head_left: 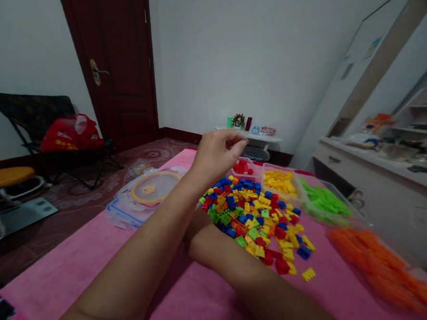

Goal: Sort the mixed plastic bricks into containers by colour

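Observation:
My left hand (216, 154) hovers above a small clear box of red bricks (243, 167), fingertips pinched together and pointing down; whatever they hold is hidden. A heap of red, blue, yellow and green toy bricks (260, 220) lies on the pink cloth (78, 265) just below and right of that hand. My right forearm (223, 258) rests on the cloth beside the heap and passes under my left arm, which hides the right hand. Clear boxes of yellow bricks (280, 181), green bricks (324, 201) and orange bricks (382, 265) line the right side.
Stacked clear lids (146, 193) sit at the cloth's far left edge. Beyond are a dark door (121, 64), a folding chair with a red bag (70, 132), a yellow stool (6, 176), a low white table (255, 135) and a cluttered dresser (380, 164) on the right.

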{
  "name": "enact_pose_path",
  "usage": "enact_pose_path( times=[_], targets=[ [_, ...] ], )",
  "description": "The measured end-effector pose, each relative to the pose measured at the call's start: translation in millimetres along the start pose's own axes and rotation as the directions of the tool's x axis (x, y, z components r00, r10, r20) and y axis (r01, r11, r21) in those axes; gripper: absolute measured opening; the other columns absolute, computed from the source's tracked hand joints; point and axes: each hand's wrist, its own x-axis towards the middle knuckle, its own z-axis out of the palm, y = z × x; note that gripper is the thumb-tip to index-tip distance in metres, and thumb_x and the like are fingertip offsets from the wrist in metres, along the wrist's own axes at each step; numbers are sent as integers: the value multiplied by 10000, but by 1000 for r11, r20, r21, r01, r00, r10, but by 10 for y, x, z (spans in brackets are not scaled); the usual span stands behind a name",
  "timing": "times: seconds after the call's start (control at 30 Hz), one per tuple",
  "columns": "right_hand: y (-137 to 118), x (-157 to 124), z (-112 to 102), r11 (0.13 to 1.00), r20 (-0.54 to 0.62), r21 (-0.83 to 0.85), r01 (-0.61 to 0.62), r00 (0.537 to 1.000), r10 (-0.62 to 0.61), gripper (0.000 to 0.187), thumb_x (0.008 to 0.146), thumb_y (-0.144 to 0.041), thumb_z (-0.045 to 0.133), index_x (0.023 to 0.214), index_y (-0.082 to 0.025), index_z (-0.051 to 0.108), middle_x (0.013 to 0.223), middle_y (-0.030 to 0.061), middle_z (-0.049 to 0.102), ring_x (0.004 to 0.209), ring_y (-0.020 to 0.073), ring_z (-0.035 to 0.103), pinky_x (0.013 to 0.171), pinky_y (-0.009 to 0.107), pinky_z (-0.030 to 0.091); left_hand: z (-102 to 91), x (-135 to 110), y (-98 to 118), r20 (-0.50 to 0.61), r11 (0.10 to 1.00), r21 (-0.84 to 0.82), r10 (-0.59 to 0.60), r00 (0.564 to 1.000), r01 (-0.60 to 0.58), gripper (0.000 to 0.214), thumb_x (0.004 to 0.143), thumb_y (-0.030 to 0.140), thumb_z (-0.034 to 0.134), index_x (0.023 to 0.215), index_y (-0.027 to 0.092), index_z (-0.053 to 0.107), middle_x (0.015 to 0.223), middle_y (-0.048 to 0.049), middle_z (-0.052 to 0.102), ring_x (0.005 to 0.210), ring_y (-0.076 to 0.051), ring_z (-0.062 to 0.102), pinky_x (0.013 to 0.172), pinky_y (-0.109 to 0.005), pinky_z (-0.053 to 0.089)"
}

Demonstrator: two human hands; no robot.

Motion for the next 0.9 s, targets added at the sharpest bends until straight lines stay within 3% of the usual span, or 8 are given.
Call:
enact_pose_path(
  times=[0.1,0.27,0.33,0.47,0.53,0.6,0.77,0.9],
  targets=[
    [260,-338,-207,990,-120,-19,-140,983,137,239,807,-152,497,986,-193,650,969,66,647,831,189,604,709,288,436,-47,8,-98,98,995,87,-60,993,52,236,808,253,524,831,134,726,732,-51,696,660,-127,597,635,-231,452],
    [911,-773,-289,885,-308,60,-462,835,457,253,847,-192,444,974,-200,662,951,71,621,838,168,576,728,258,381,83,-63,-299,353,955,278,-200,914,101,197,736,222,577,808,142,741,732,-66,701,645,-147,598,605,-237,429],
    [1087,-838,-201,864,-253,85,-496,828,500,206,843,-210,474,903,-194,671,908,66,634,825,168,573,714,250,372,153,-114,-366,538,942,321,-271,798,103,148,681,190,616,747,145,741,674,-53,693,604,-144,590,570,-226,418],
    [1227,-877,-62,861,-146,178,-477,852,502,166,838,-258,520,834,-198,674,826,47,669,788,163,584,667,235,362,220,-196,-396,853,941,326,-336,399,96,169,548,196,737,717,181,741,606,-3,677,533,-124,564,505,-194,397],
    [1242,-893,-59,861,-129,217,-461,861,493,160,824,-276,542,834,-204,684,804,41,678,761,163,588,643,236,357,254,-228,-353,899,938,334,-346,269,91,250,471,218,788,716,200,743,585,15,668,514,-119,553,481,-186,385],
    [1244,-913,-81,864,-114,244,-441,871,477,154,807,-269,561,835,-208,699,795,38,684,744,163,588,630,237,356,321,-269,-294,907,936,346,-349,236,57,287,415,226,811,693,214,740,564,28,657,492,-110,534,466,-182,371],
    [1242,-947,-118,882,-82,283,-376,907,413,150,776,-234,589,842,-217,722,786,25,697,725,155,590,626,235,359,515,-389,-256,919,928,355,-324,225,-115,199,428,165,788,611,198,717,490,26,611,447,-105,489,478,-201,373],
    [1292,-979,-113,879,-147,261,-399,883,445,130,778,-237,588,777,-197,712,770,30,693,721,151,590,619,234,352,484,-376,-370,911,949,308,-314,266,64,158,587,247,705,726,173,714,532,11,626,474,-114,539,471,-187,391]
  ],
)
